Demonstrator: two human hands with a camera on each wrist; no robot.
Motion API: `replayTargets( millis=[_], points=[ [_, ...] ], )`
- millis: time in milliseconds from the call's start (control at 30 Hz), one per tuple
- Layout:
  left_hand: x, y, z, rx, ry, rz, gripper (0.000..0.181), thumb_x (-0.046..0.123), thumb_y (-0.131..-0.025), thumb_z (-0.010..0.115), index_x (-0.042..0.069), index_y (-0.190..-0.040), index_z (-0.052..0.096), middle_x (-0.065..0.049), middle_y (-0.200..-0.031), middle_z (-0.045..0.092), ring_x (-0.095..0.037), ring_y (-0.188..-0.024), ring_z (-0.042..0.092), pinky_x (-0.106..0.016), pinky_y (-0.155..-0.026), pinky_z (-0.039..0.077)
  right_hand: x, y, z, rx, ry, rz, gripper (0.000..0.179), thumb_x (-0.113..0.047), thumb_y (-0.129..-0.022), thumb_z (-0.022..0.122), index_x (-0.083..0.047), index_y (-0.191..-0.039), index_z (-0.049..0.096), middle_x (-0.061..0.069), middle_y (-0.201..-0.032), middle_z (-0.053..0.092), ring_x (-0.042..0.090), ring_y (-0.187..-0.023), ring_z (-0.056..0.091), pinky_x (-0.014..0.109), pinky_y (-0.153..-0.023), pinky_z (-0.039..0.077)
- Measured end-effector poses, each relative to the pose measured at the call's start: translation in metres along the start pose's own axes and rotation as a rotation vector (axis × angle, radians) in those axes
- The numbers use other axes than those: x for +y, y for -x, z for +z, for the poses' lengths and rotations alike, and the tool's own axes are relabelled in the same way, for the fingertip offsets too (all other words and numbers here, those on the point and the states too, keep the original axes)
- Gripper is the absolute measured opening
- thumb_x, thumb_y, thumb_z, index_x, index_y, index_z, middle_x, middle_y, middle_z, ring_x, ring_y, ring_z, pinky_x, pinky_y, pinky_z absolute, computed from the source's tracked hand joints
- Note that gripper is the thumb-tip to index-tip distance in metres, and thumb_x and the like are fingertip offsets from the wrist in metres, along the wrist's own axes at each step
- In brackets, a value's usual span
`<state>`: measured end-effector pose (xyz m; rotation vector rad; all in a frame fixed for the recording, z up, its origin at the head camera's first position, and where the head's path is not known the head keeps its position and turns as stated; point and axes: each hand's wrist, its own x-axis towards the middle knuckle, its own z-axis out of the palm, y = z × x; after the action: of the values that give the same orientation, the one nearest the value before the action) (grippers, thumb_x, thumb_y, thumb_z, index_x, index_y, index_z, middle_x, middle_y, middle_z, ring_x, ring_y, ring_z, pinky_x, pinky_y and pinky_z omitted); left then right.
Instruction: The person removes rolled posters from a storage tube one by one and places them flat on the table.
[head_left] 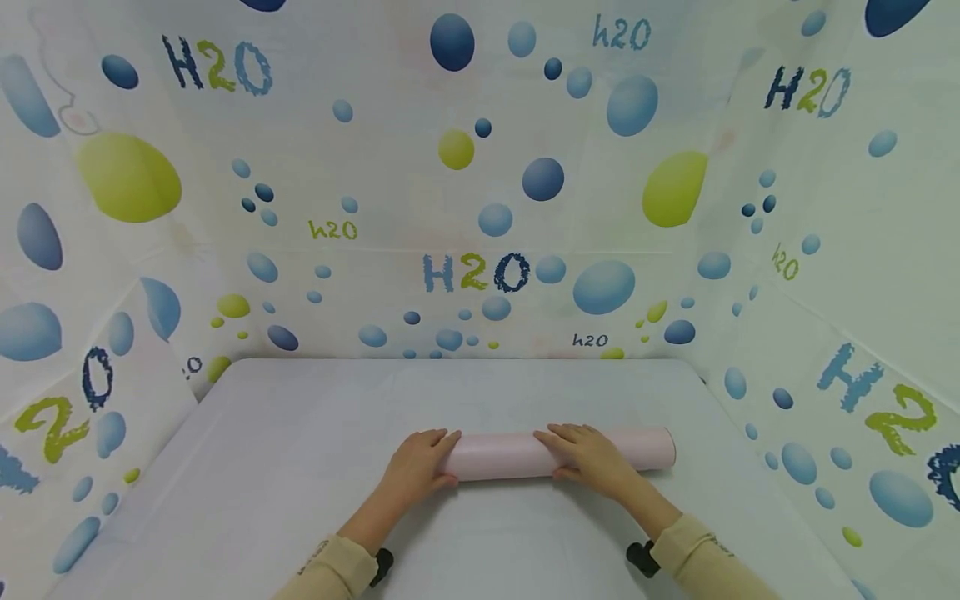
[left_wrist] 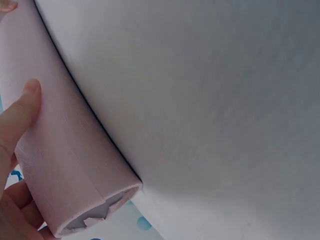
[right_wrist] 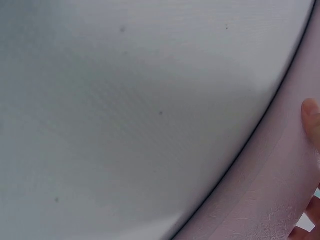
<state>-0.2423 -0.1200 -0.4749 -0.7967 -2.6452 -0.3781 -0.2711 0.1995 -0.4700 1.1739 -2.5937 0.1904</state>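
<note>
A long pink tube (head_left: 498, 456) lies crosswise on the white table. Its left end, hollow with a ragged pink edge folded inward, shows in the left wrist view. That end is gripped by my left hand (head_left: 417, 463), thumb (left_wrist: 31, 95) on the near side and fingers round the far side. Right of the tube's middle, my right hand (head_left: 588, 458) holds it the same way. The thumb (right_wrist: 311, 112) presses its finely wrinkled surface in the right wrist view, and the other fingers reach over the far side. The tube's right end (head_left: 663, 448) sticks out past this hand.
The white tabletop (head_left: 300, 433) spreads around the tube. White sheets printed with blue and green drops and H2O lettering (head_left: 476, 273) hang behind it and at both sides. Each wrist wears a black strap device (head_left: 642, 558) below a beige sleeve (head_left: 705, 557).
</note>
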Motion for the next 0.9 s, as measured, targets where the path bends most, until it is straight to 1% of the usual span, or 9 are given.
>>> replayTargets(
  millis=[200,267,500,633,700,900],
  points=[
    [0.009,0.001,0.001,0.021,-0.001,-0.023,0.064,0.03,-0.065,0.08,0.006,-0.12,0.056,-0.017,-0.111,0.059,-0.033,-0.102,0.056,-0.048,-0.089,0.042,0.002,0.002,-0.004,-0.004,-0.056,0.003,0.066,-0.028,-0.074,0.074,-0.016,-0.133,0.047,0.014,-0.126,0.053,0.031,-0.114,0.051,0.056,-0.09,0.039],
    [0.012,0.001,0.002,0.018,-0.007,-0.035,0.064,0.031,-0.066,0.079,0.006,-0.12,0.056,-0.017,-0.111,0.059,-0.033,-0.103,0.055,-0.049,-0.09,0.042,0.003,0.003,-0.004,-0.008,-0.062,0.0,0.066,-0.028,-0.074,0.074,-0.015,-0.133,0.047,0.014,-0.126,0.053,0.031,-0.115,0.05,0.057,-0.09,0.039],
    [0.027,0.002,0.005,0.032,-0.075,-0.04,0.065,0.034,-0.066,0.078,0.005,-0.119,0.056,-0.018,-0.108,0.06,-0.032,-0.101,0.056,-0.047,-0.088,0.043,0.011,0.008,-0.004,-0.036,-0.067,0.019,0.065,-0.028,-0.076,0.073,-0.019,-0.134,0.046,0.013,-0.129,0.052,0.031,-0.118,0.048,0.057,-0.093,0.036],
    [0.035,0.002,0.008,0.039,-0.11,-0.049,0.065,0.035,-0.066,0.078,0.005,-0.119,0.056,-0.017,-0.107,0.06,-0.031,-0.1,0.057,-0.045,-0.087,0.044,0.014,0.012,-0.005,-0.042,-0.07,0.017,0.066,-0.027,-0.075,0.073,-0.019,-0.135,0.045,0.013,-0.129,0.051,0.032,-0.118,0.047,0.058,-0.093,0.035],
    [0.038,0.002,0.01,0.033,-0.116,-0.06,0.065,0.036,-0.066,0.078,0.006,-0.12,0.056,-0.017,-0.108,0.06,-0.031,-0.101,0.057,-0.045,-0.087,0.044,0.016,0.014,-0.006,-0.048,-0.073,0.018,0.067,-0.027,-0.075,0.073,-0.019,-0.135,0.045,0.013,-0.129,0.051,0.032,-0.118,0.047,0.058,-0.093,0.035],
    [0.05,0.004,0.011,0.049,-0.127,-0.086,0.065,0.036,-0.066,0.078,0.006,-0.119,0.057,-0.017,-0.109,0.06,-0.031,-0.101,0.058,-0.045,-0.086,0.045,0.019,0.019,-0.01,-0.065,-0.108,0.024,0.065,-0.025,-0.075,0.073,-0.017,-0.134,0.046,0.014,-0.13,0.051,0.034,-0.119,0.046,0.059,-0.094,0.034]
  ],
)
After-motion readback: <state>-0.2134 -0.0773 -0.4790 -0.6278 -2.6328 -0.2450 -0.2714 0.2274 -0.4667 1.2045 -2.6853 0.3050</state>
